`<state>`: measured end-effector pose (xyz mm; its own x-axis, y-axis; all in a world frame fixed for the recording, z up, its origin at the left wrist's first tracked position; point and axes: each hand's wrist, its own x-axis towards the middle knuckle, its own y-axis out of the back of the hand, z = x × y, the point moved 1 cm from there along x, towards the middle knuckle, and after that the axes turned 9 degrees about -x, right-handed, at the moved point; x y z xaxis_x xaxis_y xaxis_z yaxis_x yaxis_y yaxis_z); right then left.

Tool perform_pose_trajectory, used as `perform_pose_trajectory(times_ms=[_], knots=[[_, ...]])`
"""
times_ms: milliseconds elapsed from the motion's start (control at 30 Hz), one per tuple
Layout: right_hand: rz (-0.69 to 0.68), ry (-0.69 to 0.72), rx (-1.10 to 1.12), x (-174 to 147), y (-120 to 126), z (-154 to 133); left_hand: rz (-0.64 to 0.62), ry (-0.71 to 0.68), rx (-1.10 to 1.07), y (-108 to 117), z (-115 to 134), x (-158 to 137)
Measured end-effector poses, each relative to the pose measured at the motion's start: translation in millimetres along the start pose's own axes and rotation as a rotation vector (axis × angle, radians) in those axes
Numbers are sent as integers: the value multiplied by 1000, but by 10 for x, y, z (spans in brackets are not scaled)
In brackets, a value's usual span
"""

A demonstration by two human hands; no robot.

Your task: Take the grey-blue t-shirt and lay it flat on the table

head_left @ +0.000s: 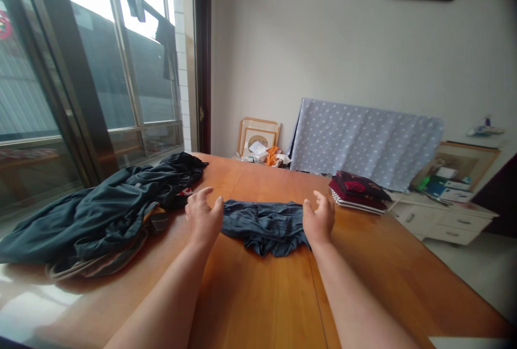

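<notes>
A crumpled dark blue-grey garment (264,225) lies bunched on the wooden table between my two hands; its exact kind I cannot make out. My left hand (204,214) is at the garment's left end, fingers apart and curved, with nothing visible in it. At the right end is my right hand (319,218), its thumb and fingers apart as well. Whether either hand touches the cloth I cannot tell. Left of my left hand spreads a loose heap of dark clothes (117,209).
The wooden table (258,295) stretches around my arms. A stack of folded clothes (357,193), dark red and striped, sits at its far right. Behind stand a grey polka-dot cloth cover (363,139), a framed picture (258,136) and a white cabinet (448,220). Glass windows (100,69) line the left.
</notes>
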<state>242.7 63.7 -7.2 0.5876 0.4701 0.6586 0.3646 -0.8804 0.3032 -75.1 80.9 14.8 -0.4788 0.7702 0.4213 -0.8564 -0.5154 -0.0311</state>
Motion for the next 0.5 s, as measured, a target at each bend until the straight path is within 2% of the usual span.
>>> perform_pose_trajectory(times_ms=[33, 100, 200, 300, 367, 433, 500], knots=[[-54, 90, -29, -51, 0, -90, -93, -29, -31, -52, 20, -54], [-219, 180, -11, -176, -16, -250, -324, -24, -154, -160, 55, -179], [-488, 212, -57, -370, -51, -395, -566, 75, -266, -254, 102, -358], [-648, 211, -216, -488, -65, -439, -700, 130, -202, -249, 139, -454], [-725, 222, -239, -518, -62, -462, -757, 72, -100, -229, 159, -472], [-829, 187, -111, -524, -53, -509, -786, -19, 29, -220, 172, -471], [-938, 76, 135, -518, -34, -576, -821, -77, 171, -225, 175, -461]])
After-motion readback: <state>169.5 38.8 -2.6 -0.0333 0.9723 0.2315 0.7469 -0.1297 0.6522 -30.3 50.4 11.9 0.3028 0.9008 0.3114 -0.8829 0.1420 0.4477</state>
